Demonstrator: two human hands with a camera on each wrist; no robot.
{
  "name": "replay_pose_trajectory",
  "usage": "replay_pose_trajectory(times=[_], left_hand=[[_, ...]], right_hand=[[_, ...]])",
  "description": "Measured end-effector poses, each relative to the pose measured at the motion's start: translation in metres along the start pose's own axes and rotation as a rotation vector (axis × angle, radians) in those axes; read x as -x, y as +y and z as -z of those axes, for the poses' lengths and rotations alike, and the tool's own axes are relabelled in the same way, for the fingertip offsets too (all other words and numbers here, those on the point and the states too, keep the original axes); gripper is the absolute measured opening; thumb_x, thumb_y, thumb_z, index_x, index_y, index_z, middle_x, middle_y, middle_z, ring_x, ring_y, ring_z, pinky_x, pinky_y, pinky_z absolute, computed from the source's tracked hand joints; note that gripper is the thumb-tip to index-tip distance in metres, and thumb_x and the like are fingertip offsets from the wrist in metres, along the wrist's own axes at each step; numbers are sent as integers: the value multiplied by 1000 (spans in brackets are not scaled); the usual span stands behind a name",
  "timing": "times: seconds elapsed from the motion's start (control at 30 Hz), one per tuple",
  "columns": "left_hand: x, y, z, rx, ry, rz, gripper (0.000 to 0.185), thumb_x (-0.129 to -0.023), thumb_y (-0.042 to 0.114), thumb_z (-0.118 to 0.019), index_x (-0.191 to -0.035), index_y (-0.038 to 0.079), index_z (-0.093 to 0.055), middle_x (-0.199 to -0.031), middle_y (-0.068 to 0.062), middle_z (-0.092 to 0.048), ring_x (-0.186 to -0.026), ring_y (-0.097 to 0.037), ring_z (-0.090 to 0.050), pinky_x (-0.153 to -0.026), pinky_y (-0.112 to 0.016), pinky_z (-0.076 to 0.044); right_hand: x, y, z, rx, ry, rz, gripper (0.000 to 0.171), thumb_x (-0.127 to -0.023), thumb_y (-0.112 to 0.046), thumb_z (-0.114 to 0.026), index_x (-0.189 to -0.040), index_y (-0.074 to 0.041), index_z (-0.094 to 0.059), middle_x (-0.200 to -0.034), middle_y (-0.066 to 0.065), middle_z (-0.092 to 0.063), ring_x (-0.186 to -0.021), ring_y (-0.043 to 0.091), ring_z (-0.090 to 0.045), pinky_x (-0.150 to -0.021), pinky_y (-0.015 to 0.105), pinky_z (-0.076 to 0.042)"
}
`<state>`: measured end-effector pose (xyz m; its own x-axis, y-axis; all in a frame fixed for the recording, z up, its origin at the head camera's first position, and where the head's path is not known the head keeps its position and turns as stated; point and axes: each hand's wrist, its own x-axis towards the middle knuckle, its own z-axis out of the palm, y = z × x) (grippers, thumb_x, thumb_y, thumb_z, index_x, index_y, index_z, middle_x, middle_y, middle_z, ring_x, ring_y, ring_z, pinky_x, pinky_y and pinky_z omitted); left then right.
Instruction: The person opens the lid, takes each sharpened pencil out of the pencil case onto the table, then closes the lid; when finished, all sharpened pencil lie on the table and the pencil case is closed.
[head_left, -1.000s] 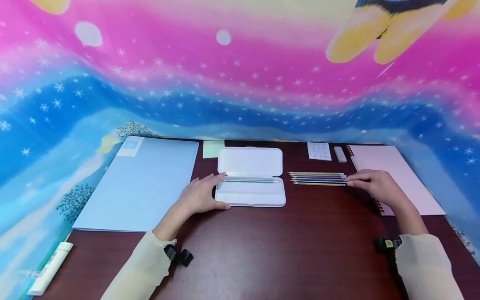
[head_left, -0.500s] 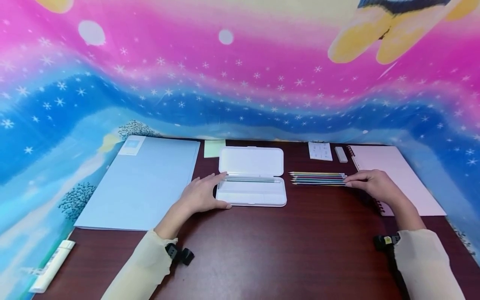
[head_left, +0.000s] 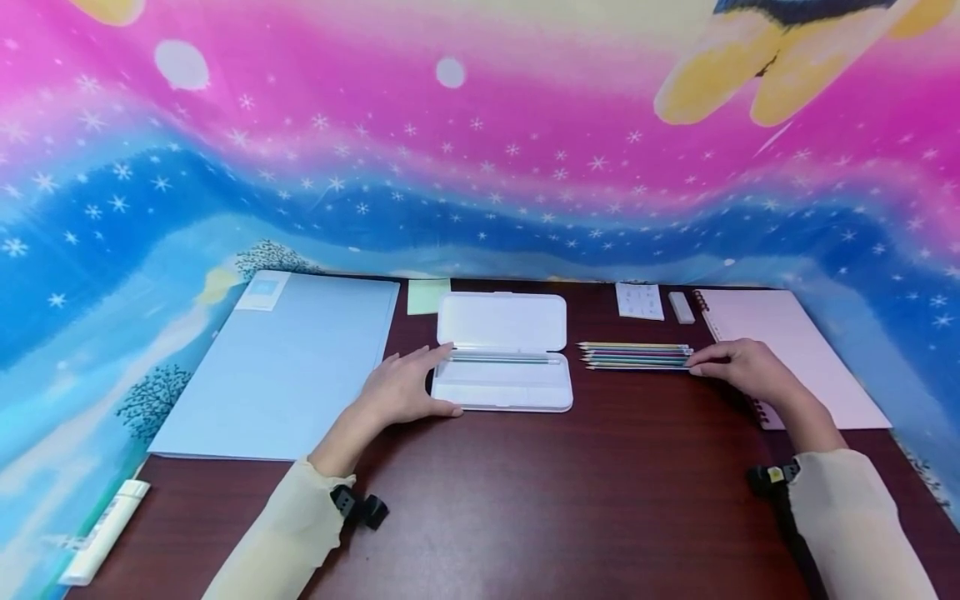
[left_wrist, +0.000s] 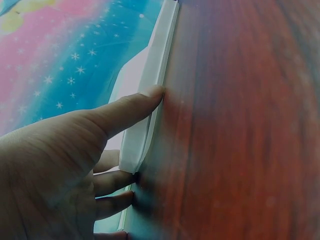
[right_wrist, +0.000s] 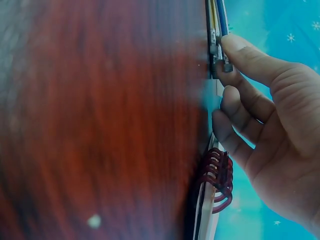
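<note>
On the dark wooden desk (head_left: 525, 500), a white pencil case (head_left: 502, 354) lies open at the centre, lid folded back toward twelve o'clock and one pencil in its tray. The left hand (head_left: 401, 390) braces the case's nine o'clock end, thumb and fingers spread. At three o'clock of the case lies a row of slim coloured pencils (head_left: 633, 356), tips pointing at it; the right hand (head_left: 742, 371) pinches their eraser ends.

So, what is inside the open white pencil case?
Inside the pencil case, one pencil lies along the back of the tray; the rest of the tray looks bare. The left hand covers the case's left end, so that corner is hidden.
</note>
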<state>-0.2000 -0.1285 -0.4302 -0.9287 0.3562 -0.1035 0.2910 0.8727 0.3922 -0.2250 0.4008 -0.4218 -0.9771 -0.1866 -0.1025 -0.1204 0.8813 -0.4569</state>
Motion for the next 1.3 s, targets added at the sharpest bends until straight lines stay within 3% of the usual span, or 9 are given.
replay_pose_trajectory(times=[0.2, 0.37, 0.57, 0.67, 0.83, 1.03, 1.1, 1.23, 1.3], left_hand=[[0, -1, 1, -2, -8, 2, 102, -75, 62, -81, -159, 24, -37, -155, -11, -50, -149, -30, -41, -122, -61, -26], [-1, -1, 0, -4, -6, 4, 101, -75, 62, -81, -158, 24, -38, -155, -11, -50, -149, -30, -41, -122, -61, -26], [-2, 0, 1, 0, -9, 3, 102, -75, 62, -81, -159, 25, -37, -156, -10, -50, -149, -30, -40, -122, -61, -25], [-2, 1, 1, 1, -11, 4, 102, -75, 62, -81, -159, 25, -37, -156, -10, -49, -149, -30, -40, -122, -61, -24], [0, 0, 1, -8, -10, 14, 101, -75, 61, -81, -159, 25, -37, -156, -11, -50, -149, -30, -41, -122, -61, -25], [2, -2, 2, -13, -1, 17, 102, -75, 61, -81, -159, 24, -37, -155, -10, -50, -149, -30, -41, -122, -61, -26], [1, -1, 2, -14, -1, 16, 102, -75, 62, -81, -159, 24, -37, -155, -9, -50, -149, -29, -40, -122, -61, -25], [0, 0, 0, -11, -3, 12, 103, -74, 63, -81, -159, 25, -36, -155, -9, -50, -150, -29, -40, -123, -60, -25], [0, 0, 0, -12, -3, 20, 103, -74, 63, -81, -159, 25, -36, -155, -9, -50, -150, -28, -40, -123, -59, -25]], right_hand=[[-4, -1, -2, 26, -16, 17, 9, -95, -26, -73, -100, -20, -76, -95, 2, -72, -85, 17, -57, -74, 31, -47], [-9, -1, -3, 30, -10, 31, 8, -94, -17, -72, -102, -15, -73, -91, 3, -67, -81, 18, -56, -73, 33, -47], [-5, -12, 7, 47, 48, 38, 14, -95, -21, -72, -106, -13, -73, -91, 4, -66, -81, 20, -56, -71, 34, -46], [-4, -26, 18, 38, 94, 55, 17, -96, -25, -71, -109, -15, -73, -90, 3, -66, -80, 18, -56, -68, 32, -46], [-12, -60, 25, 55, 107, 170, 25, -98, -32, -68, -118, -18, -74, -98, 1, -72, -82, 15, -60, -71, 32, -49], [-30, -112, 7, 35, 32, 290, 28, -98, -35, -68, -122, -22, -74, -103, 2, -77, -56, 7, -38, -63, 30, -41], [-33, -126, 1, 13, 12, 312, 27, -97, -34, -69, -121, -23, -75, -89, 1, -74, -52, 5, -29, -57, 28, -38], [-40, -146, -11, -10, -25, 339, 24, -97, -30, -70, -119, -24, -77, -74, -1, -69, -52, 5, -28, -57, 28, -38], [-44, -156, -20, -27, -46, 353, 23, -96, -29, -71, -118, -23, -77, -79, -3, -73, -54, 6, -35, -62, 28, -42]])
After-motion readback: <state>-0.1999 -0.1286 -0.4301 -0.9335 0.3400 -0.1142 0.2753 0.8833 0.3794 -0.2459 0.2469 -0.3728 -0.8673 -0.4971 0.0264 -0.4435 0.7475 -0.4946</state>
